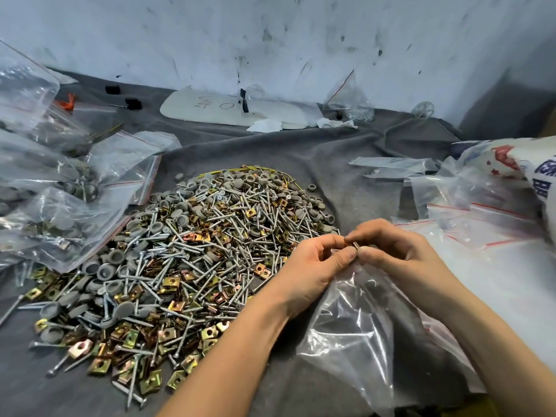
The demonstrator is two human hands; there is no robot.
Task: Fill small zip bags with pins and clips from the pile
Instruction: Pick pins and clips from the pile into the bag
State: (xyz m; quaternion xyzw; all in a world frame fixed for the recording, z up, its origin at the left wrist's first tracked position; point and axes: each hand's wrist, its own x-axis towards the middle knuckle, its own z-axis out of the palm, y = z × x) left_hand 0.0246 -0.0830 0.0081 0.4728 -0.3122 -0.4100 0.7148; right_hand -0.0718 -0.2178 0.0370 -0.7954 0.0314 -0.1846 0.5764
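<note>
A big pile (192,254) of silver screws, brass-coloured square clips and grey round caps lies on the grey cloth, left of centre. At its right edge my left hand (313,263) and my right hand (394,251) meet, fingertips together. Both pinch the top edge of a clear small zip bag (355,323) that hangs down toward me. A small screw end shows between the fingertips. A few items seem to sit inside the bag, but the glare hides them.
Filled zip bags (57,224) lie heaped at the left. Empty red-striped zip bags (481,230) are spread at the right, beside a printed sack (529,167). A white board (231,111) and another bag (349,100) rest by the back wall.
</note>
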